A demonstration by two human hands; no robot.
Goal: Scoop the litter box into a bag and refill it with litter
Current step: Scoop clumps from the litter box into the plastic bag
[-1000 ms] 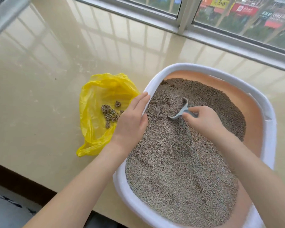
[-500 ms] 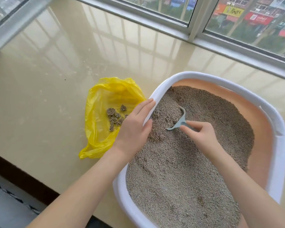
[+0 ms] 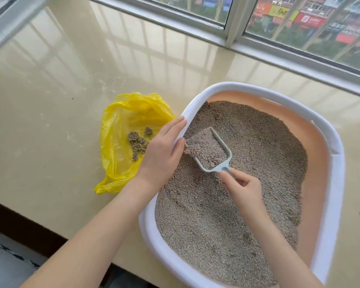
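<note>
Yellow bag (image 3: 121, 123) lies open on the sill with clumps (image 3: 138, 142) inside, left hand (image 3: 162, 151) rests flat-fingered on the litter box (image 3: 339, 183) rim, and right hand (image 3: 244, 187) pinches the handle of 1 scoop (image 3: 208, 151) (heaped with litter) above the litter bed.

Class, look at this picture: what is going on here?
A person is cleaning a litter box on a beige floor by a window. The right hand holds a grey scoop heaped with litter above the box. The left hand rests on the box's rim. Beside it lies an open yellow bag with several clumps inside.
</note>
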